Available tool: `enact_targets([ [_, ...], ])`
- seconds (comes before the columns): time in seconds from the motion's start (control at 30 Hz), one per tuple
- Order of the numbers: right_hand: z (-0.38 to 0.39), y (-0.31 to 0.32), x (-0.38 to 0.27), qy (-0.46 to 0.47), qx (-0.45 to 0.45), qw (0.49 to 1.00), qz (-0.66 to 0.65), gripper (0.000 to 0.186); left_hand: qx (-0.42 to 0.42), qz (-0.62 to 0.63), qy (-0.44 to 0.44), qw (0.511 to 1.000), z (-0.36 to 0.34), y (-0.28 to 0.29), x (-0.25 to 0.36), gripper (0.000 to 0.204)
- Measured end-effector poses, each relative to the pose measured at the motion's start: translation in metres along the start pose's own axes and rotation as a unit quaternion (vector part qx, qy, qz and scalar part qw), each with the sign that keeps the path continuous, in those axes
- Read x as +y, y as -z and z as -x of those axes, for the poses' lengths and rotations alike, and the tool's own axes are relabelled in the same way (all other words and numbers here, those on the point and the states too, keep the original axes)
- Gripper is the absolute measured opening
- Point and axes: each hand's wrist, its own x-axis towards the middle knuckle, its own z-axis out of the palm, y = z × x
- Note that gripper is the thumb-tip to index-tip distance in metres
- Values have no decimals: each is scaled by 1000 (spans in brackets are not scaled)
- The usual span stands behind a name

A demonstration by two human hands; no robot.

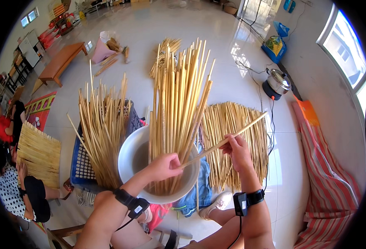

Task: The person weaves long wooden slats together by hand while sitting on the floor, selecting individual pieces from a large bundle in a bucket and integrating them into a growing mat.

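My right hand [237, 152] grips a long pale-yellow reed stalk [251, 123] near its middle, with the far end slanting up to the right. The stalk's lower end is pinched between the fingers of my left hand [166, 167], over the near side of a white bucket [128, 145]. Inside the bucket stands a thick bundle of upright stalks [179, 99], just beyond my left hand. Right of the bucket, a broad layer of stalks [216, 124] lies behind and beneath my right hand.
A blue plastic basket [80, 164] of thinner stalks [104, 124] stands left of the bucket. A pot [278, 81] on a corded burner stands far right, near a striped cloth [322, 166]. Two people sit at left beside a woven stalk mat [40, 151]. A low wooden table [62, 64] is farther back.
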Motion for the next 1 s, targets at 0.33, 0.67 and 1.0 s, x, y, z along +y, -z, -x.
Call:
enact_targets([
  [0.33, 3, -10, -3, 31, -92, 995, -26, 24, 57, -20, 11, 998, 2, 0, -16, 23],
  [0.67, 4, -17, -2, 54, -117, 991, -24, 21, 65, -141, -37, 987, 5, 3, -20, 23],
  [1.0, 4, -23, -4, 53, -119, 991, -24, 25, 57, -136, -65, 987, 6, 4, -23, 19],
])
